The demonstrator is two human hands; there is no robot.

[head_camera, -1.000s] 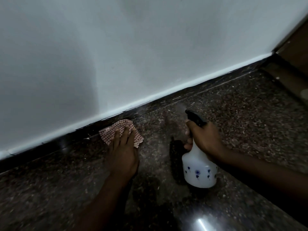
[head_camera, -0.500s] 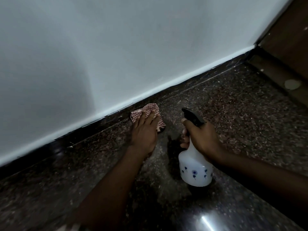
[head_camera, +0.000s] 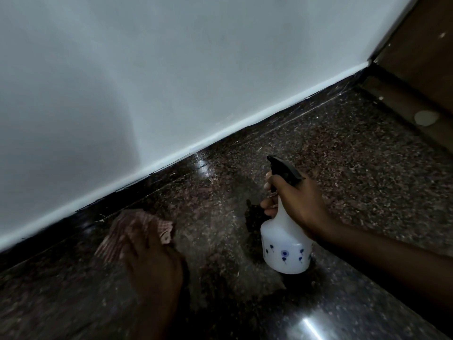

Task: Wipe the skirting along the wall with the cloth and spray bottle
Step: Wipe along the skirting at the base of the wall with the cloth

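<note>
A dark polished skirting [head_camera: 235,143] runs diagonally along the foot of the white wall [head_camera: 171,69]. My left hand [head_camera: 152,261] lies flat on a red-and-white checked cloth [head_camera: 127,229] and presses it to the floor close to the skirting; both are blurred. My right hand [head_camera: 296,202] grips the neck of a white spray bottle [head_camera: 284,249] with blue flowers and a black trigger head [head_camera: 282,168]. The bottle stands on the floor, its nozzle pointing toward the skirting.
The floor [head_camera: 343,168] is dark speckled granite with a glare spot at the bottom right. A brown wooden door and frame [head_camera: 421,69] close off the far right corner, with a pale round spot on the sill.
My left hand has slid the cloth back to the left along the skirting after moving it right. The right hand and bottle have hardly moved.
</note>
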